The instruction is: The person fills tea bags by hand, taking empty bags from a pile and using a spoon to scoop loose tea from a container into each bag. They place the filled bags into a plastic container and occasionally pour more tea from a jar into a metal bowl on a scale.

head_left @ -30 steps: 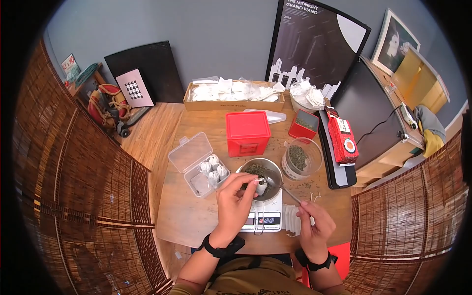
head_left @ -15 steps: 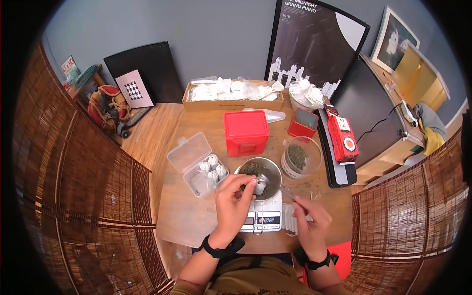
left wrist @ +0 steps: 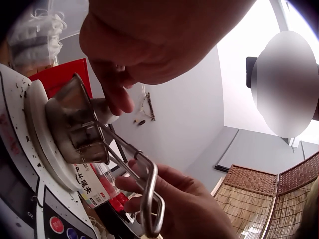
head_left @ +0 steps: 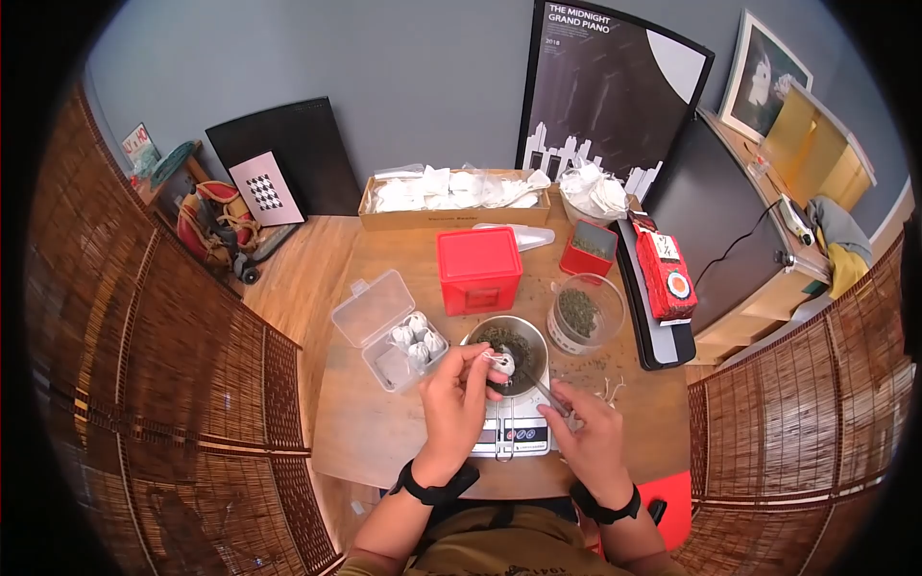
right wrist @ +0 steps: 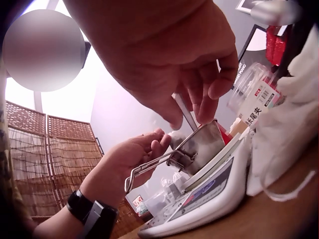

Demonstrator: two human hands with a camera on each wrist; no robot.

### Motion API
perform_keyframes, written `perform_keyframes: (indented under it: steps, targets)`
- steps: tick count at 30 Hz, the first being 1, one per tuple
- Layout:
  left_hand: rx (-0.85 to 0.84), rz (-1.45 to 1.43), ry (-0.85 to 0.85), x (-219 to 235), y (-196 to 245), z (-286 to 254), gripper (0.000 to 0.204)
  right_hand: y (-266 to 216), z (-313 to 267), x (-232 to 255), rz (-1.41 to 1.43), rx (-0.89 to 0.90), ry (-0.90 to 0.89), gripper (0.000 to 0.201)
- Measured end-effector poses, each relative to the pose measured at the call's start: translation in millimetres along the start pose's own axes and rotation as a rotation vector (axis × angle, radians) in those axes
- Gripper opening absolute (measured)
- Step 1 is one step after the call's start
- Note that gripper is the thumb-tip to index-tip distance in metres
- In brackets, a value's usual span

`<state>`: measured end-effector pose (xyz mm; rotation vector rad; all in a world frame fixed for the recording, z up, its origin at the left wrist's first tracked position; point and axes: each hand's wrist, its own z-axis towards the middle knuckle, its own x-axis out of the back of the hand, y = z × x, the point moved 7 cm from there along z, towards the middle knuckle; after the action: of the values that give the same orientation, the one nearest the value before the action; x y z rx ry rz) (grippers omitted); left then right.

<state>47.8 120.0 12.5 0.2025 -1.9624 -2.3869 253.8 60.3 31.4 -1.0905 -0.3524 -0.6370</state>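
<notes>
My left hand (head_left: 451,408) pinches a small white drawstring tea bag (head_left: 503,364) over a steel pot (head_left: 540,357) of dark dried leaves. The pot stands on a white kitchen scale (head_left: 526,438), its wire handle (left wrist: 151,191) toward me. On the right, my right hand (head_left: 594,437) grips the handle of a metal spoon (head_left: 550,394) that slants to the pot. In the right wrist view the spoon handle (right wrist: 185,111) runs down behind the pot's rim, so its bowl is hidden. Several filled tea bags (head_left: 416,337) sit in a clear lidded box (head_left: 383,369) at left.
A red canister (head_left: 478,271) stands behind the pot. Right of it are a clear tub of leaves (head_left: 611,317), a small red tin (head_left: 588,252) and a red packet (head_left: 665,274). A cardboard box (head_left: 451,221) of white bags lies at the back. Leaf crumbs dot the table.
My right hand has moved left with the spoon, from beyond the scale's right side to close by the pot. The left hand stays over the pot with the tea bag. The head view has tilted slightly.
</notes>
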Motion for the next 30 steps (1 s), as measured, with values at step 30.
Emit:
perform_keyframes:
  steps: [30]
  targets:
    - [-0.082,0.418,0.242,136.5,19.2,33.4,0.011,-18.3,-49.7,6.3,-0.032,0.164,0.171,0.024]
